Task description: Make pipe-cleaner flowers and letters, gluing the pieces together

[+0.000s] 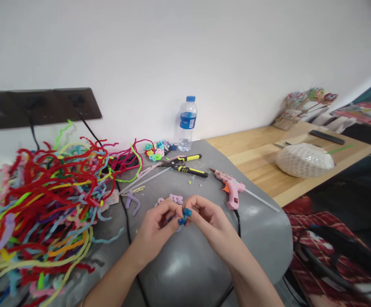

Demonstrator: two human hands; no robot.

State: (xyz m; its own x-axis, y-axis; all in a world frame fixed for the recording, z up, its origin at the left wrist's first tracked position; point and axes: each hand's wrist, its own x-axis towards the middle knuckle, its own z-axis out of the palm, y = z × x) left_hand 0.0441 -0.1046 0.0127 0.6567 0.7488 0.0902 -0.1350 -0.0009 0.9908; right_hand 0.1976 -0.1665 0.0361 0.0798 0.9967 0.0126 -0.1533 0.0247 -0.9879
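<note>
Over the grey table (179, 273), my left hand (160, 226) and my right hand (206, 217) meet at their fingertips. Both are closed in a pinch, thumbs against fingers. What they hold is small and mostly hidden; a bit of blue shows between the blue-painted thumbnails. Just behind the fingers lie small light-purple curled pieces (175, 198). To the left of my left hand is a bent purple pipe cleaner (133, 202). A pink glue gun (233, 189) rests on its side beyond my right hand, a clear glue stick reaching out of its back.
A large heap of coloured pipe cleaners (51, 200) covers the left side. Pliers (185, 165), a water bottle (187, 123) and small coloured flowers (156, 150) are at the back. Black cables cross the table. A wooden table (252, 149) at right holds a wrapped bundle (303, 161).
</note>
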